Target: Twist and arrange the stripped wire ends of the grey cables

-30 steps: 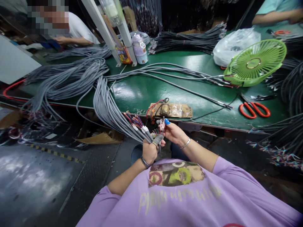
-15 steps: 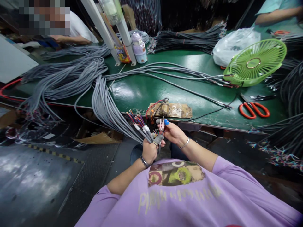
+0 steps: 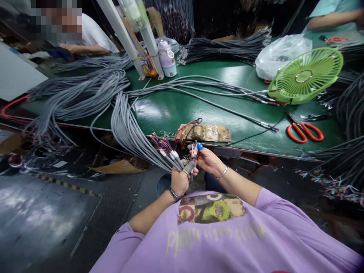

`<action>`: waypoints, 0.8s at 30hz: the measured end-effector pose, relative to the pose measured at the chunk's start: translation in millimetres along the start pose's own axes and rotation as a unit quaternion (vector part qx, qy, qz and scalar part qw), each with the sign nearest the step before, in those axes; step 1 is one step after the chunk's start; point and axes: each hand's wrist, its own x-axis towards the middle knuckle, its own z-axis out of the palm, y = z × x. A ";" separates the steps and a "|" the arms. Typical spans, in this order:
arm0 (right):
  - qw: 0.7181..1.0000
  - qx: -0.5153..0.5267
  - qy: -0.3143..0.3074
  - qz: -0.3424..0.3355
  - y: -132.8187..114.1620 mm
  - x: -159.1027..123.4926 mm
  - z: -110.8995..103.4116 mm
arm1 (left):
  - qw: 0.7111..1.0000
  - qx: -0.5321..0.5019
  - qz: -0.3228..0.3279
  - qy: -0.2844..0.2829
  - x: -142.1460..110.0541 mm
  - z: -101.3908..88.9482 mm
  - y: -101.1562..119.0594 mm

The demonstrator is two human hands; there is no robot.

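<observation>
My left hand is closed round a bundle of grey cables that trails up and left onto the green table. The stripped ends show coloured wires fanned out above my fist, and one finger wears a grey sleeve. My right hand is closed on a small pink-handled tool held at the wire tips of one cable; a blue cap covers one fingertip. Both hands hover in front of the table's near edge, above my lap.
A worn wooden block with wires lies at the table edge. Red-handled scissors, a green fan, a white plastic bag, a bottle and black cable bundles lie farther back. Other people work at far left and far right.
</observation>
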 end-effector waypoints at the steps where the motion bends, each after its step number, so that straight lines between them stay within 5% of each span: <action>1: 1.000 0.009 0.002 0.001 0.1 0.0 -0.2 | 1.000 -0.004 0.004 0.004 -0.6 -0.1 0.5; 10: 0.999 0.022 0.015 0.020 -4.0 0.2 -1.6 | 1.000 -0.013 0.001 0.018 -9.1 -6.8 -3.0; 24: 0.995 -0.064 0.020 -0.078 4.5 4.0 -6.3 | 0.998 -0.006 0.051 0.038 -12.7 -6.9 0.0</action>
